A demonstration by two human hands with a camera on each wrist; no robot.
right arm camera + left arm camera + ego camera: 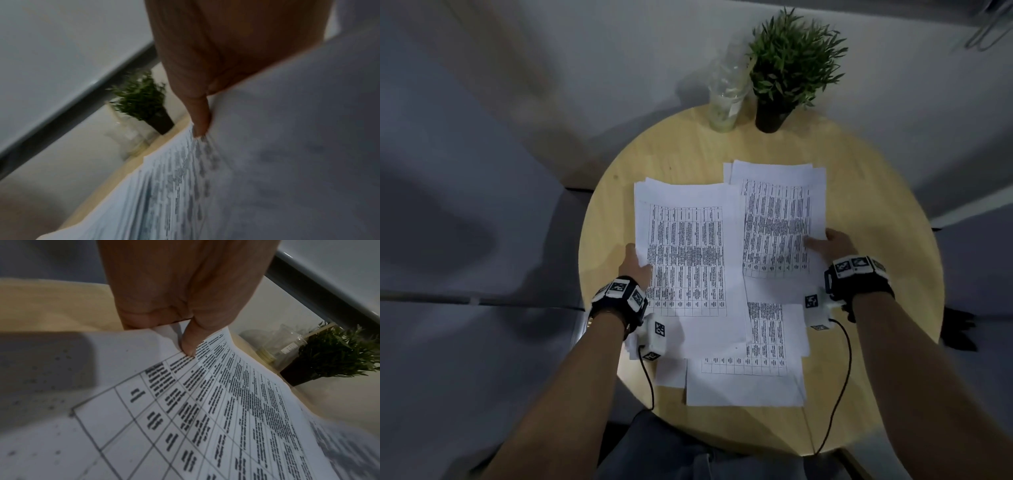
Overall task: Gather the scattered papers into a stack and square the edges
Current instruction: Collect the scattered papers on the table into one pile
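Note:
White printed sheets with tables lie on a round wooden table [887, 192]. My left hand [637, 263] pinches the left edge of the left bundle of papers [688, 253]; in the left wrist view the thumb [188, 344] lies on top of the sheet [205, 418]. My right hand [828, 245] pinches the right edge of the right bundle [777, 219], and the right wrist view shows its thumb [200, 116] pressing on the papers [174, 186]. More loose sheets [746, 380] lie near the table's front, partly under both bundles.
A potted green plant [791, 65] and a clear plastic cup [726, 92] stand at the table's far edge. Cables run from both wrist cameras over the front edge. Grey floor surrounds the table; a dark object [959, 329] lies on the floor at the right.

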